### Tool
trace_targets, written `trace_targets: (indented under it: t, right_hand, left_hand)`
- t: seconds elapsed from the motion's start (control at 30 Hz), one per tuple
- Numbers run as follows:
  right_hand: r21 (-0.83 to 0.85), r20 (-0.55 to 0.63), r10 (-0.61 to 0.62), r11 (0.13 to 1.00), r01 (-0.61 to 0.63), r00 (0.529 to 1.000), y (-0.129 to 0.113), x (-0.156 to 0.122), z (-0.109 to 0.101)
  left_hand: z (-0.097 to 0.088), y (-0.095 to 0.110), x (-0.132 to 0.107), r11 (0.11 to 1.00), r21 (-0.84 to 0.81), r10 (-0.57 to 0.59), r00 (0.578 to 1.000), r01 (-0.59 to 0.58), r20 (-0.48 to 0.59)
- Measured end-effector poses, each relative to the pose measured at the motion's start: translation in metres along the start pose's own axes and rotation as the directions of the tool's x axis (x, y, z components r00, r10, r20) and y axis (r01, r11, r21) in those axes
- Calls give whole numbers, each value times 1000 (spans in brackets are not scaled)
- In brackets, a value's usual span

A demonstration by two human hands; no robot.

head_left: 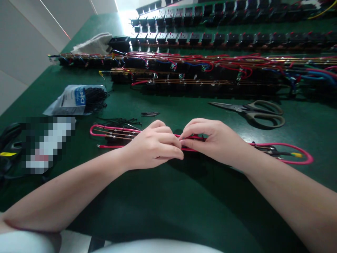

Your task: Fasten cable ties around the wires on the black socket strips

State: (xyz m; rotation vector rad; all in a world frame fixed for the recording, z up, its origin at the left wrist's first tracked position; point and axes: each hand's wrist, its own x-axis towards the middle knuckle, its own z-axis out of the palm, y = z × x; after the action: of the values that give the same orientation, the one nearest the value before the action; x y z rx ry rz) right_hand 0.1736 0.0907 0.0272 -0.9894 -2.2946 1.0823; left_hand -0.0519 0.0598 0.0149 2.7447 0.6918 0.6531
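A long, narrow black wired strip with copper-coloured rods (119, 134) lies across the table in front of me. A thick red wire (306, 151) runs along it, looping at both ends, with small black ties around it in places. My left hand (156, 146) is closed over the middle of the strip, its curled fingers on the red wire. Close against it, my right hand (207, 138) pinches thumb and forefinger together at the wire. Whatever small thing sits between those fingertips is hidden. A yellow-tipped connector (296, 154) lies inside the right loop.
Scissors (252, 112) lie beyond my right hand. Loose black cable ties (119, 122) and a few short black pieces (150, 114) lie behind the strip. A bag of cable ties (79, 100) is at left, near black cables (10, 146). Several wired strips (184, 63) fill the back.
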Motion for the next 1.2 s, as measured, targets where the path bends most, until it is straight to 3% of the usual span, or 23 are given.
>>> trace_targets:
  t: [0.27,0.4,0.5,0.7,0.9,1.2]
  right_hand:
    - [-1,11,-9,1000,9,1000,1,-1,0]
    - [0,21,-7,1000,7,1000,0,0,-1]
    - [11,22,1,1000,-1,1000,0,1,0]
    - [28,15,22,999,-22,1000,0,1,0]
    - [5,7,38,999,-38,999,1,0,0]
    - [-9,5,-34,999,34,999,2,0,0]
  left_hand:
    - [2,5,3,987,-83,-136,991,135,-7]
    - [2,11,4,927,-229,-319,946,299,-56]
    - [2,12,4,890,-311,-369,927,332,-69]
    - [1,14,7,789,-366,-518,855,493,34]
    - [1,13,8,712,-462,-556,826,529,89]
    - [-2,13,11,610,-521,-589,782,597,206]
